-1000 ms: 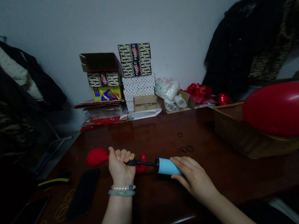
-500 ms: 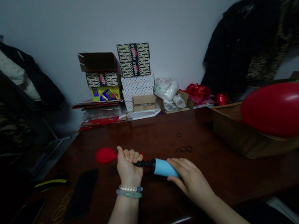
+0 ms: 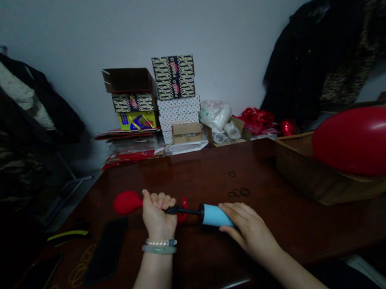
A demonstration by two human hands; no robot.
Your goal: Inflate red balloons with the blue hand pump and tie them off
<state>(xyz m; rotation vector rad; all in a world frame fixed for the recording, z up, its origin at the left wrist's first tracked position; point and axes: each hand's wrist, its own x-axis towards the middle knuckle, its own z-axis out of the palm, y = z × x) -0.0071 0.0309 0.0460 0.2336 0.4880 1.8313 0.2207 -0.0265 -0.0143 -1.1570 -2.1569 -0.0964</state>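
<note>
My left hand (image 3: pixel 159 218) is wrapped round the black end of a balloon pump and the neck of a small, partly filled red balloon (image 3: pixel 127 202). The balloon sticks out to the left of the thumb; its mouth is hidden in the fist. A black rod runs from that fist into the blue barrel of the balloon pump (image 3: pixel 214 215). My right hand (image 3: pixel 249 225) grips this barrel at its right end, fingers over the top and thumb below. Behind the rod lies a small red object (image 3: pixel 184 205), partly covered, its kind unclear.
A wicker basket (image 3: pixel 301 174) with a big red balloon (image 3: pixel 368 141) stands at the right. Black rings (image 3: pixel 238 192) lie mid-table. Toward the left are a dark phone-like slab (image 3: pixel 106 250) and yellowish rubber bands (image 3: pixel 83 266). Stacked boxes (image 3: pixel 174 77) stand against the wall.
My left hand has moved left with the balloon, away from the barrel, and more of the black rod shows. The small red object behind it is more visible. My right hand stays nearly in place.
</note>
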